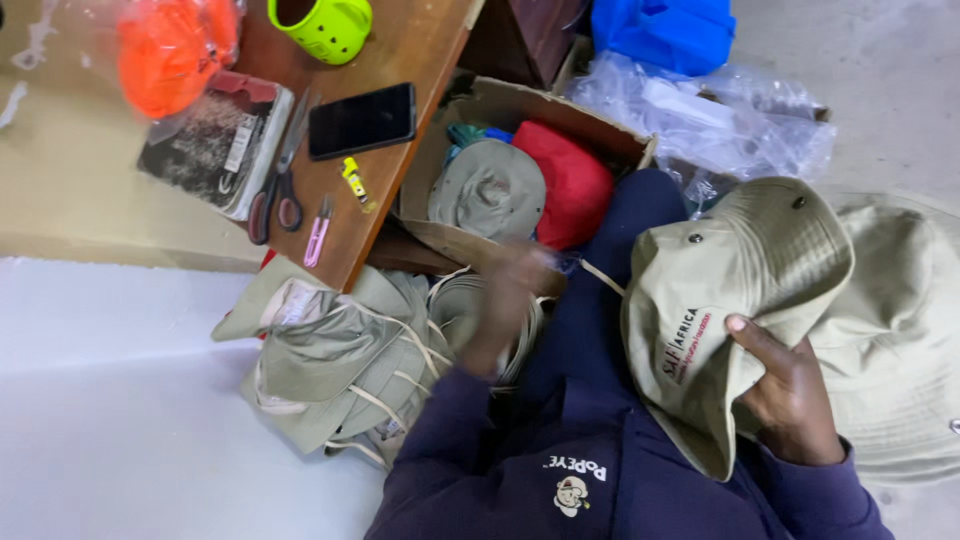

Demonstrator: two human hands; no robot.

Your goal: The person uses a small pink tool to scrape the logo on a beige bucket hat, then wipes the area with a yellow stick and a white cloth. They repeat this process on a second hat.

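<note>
— Where do we see our right hand (790, 395)?

— Low on the right side of the view, at the end of our navy fleece sleeve (810, 495). The fingers curl into a grip, and the thumb (752, 335) stretches up and to the left.

— And our left hand (505, 305)?

— Near the middle, raised in front of our chest and blurred. The forearm runs up from the lower middle; we cannot tell how its fingers are set.

Hat workshop, stacked hats (340, 365), scissors (280, 180)
</note>
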